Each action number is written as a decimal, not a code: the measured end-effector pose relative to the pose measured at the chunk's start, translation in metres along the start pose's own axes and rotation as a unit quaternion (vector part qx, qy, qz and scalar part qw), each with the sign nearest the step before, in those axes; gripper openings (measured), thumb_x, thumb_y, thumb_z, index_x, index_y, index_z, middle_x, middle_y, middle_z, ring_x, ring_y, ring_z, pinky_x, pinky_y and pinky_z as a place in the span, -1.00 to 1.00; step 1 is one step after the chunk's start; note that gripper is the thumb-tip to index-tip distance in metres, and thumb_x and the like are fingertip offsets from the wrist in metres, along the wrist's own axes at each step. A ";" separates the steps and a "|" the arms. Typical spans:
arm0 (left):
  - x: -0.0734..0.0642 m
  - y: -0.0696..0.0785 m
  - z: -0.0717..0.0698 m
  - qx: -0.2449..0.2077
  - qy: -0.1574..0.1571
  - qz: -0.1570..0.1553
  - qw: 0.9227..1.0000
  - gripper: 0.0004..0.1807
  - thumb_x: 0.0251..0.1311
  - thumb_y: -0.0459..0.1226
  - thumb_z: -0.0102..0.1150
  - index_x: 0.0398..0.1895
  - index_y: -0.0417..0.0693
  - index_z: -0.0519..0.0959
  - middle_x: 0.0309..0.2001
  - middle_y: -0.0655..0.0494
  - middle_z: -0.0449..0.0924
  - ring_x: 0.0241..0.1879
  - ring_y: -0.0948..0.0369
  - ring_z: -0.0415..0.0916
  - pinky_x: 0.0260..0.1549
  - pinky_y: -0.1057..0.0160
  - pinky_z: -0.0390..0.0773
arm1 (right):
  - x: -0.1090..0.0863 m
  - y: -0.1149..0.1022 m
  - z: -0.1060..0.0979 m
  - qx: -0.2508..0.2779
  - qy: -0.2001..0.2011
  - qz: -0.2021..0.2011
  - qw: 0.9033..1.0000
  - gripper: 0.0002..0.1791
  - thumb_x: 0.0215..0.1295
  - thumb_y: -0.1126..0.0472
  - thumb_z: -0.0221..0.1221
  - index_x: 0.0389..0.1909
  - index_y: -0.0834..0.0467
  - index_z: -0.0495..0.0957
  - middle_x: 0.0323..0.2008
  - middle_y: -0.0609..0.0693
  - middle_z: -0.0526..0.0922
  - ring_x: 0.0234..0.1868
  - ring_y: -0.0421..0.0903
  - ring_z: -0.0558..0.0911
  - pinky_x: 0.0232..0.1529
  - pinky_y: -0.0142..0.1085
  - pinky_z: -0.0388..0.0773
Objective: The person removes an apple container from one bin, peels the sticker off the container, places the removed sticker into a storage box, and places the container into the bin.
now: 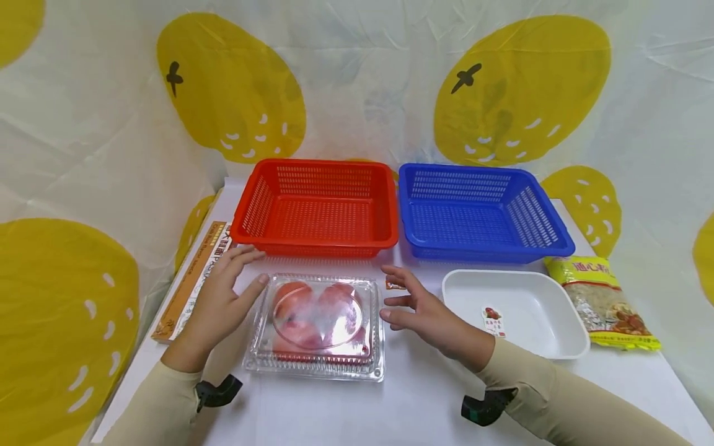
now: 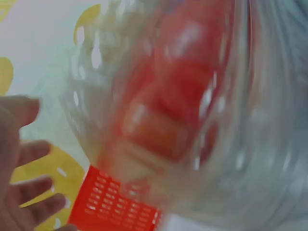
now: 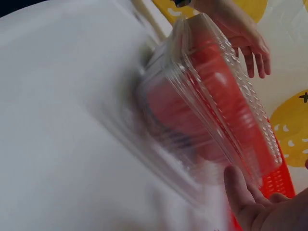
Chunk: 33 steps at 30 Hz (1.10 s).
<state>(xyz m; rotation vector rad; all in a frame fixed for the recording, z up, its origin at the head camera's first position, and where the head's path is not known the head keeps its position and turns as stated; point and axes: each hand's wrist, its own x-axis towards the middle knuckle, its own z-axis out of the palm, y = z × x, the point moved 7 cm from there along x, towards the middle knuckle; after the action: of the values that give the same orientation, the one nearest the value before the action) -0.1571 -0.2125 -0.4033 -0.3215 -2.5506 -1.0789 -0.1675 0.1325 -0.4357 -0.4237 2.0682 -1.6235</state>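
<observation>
A clear plastic clamshell box [image 1: 313,371] lies lid down on the white table, and several round red fruits [image 1: 295,303] show through its lid. My left hand [image 1: 220,303] is at the box's left side, thumb near the upper left corner and fingers spread. On the opposite side, my right hand [image 1: 426,316] has its loosely bent fingers pointing at the box's right edge. Neither hand grips anything. In the right wrist view the right thumb [image 3: 236,185] comes right up to the box's edge. The left wrist view is blurred, with the box large and close.
Behind the box stand a red basket [image 1: 312,241] and a blue basket [image 1: 480,251]. A white tray [image 1: 535,316] is to the right, beside a yellow food packet [image 1: 605,303]. Long flat cartons [image 1: 192,272] lie at the left edge. A small orange wrapper [image 1: 393,285] lies behind the right hand.
</observation>
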 end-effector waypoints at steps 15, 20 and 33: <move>0.037 -0.052 -0.019 -0.073 0.111 -0.103 0.986 -0.59 0.50 -0.29 0.23 0.33 -0.23 0.60 0.47 -0.20 0.34 0.33 -0.05 0.40 0.04 0.50 0.44 | 0.006 0.030 0.029 0.075 0.051 0.012 0.996 0.03 0.33 0.18 0.42 0.70 -0.06 0.05 0.64 0.26 0.05 0.43 0.37 0.41 0.18 0.04 0.65; 0.050 -0.066 -0.013 -0.081 0.108 -0.118 0.984 -0.58 0.52 -0.25 0.21 0.34 -0.23 0.60 0.50 -0.19 0.29 0.35 -0.15 0.42 0.06 0.41 0.44 | 0.011 0.036 0.030 0.047 0.068 0.002 0.997 0.06 0.29 0.13 0.47 0.70 -0.21 0.07 0.64 0.25 0.07 0.44 0.45 0.37 0.22 0.16 0.60; 0.057 -0.098 -0.002 -0.084 0.066 -0.157 0.982 -0.55 0.61 -0.22 0.09 0.43 -0.21 0.52 0.42 -0.28 0.37 0.19 -0.21 0.57 0.15 0.27 0.61 | 0.017 0.041 0.032 -0.012 0.013 -0.002 1.000 0.18 0.24 -0.02 0.52 0.72 -0.33 -0.04 0.73 0.06 -0.09 0.51 0.64 0.19 0.40 0.43 0.30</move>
<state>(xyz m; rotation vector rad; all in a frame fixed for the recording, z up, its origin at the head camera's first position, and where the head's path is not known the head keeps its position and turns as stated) -0.2419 -0.2769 -0.4428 0.1149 -2.4496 -1.3822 -0.1623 0.1076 -0.4841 -0.4181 2.1103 -1.6155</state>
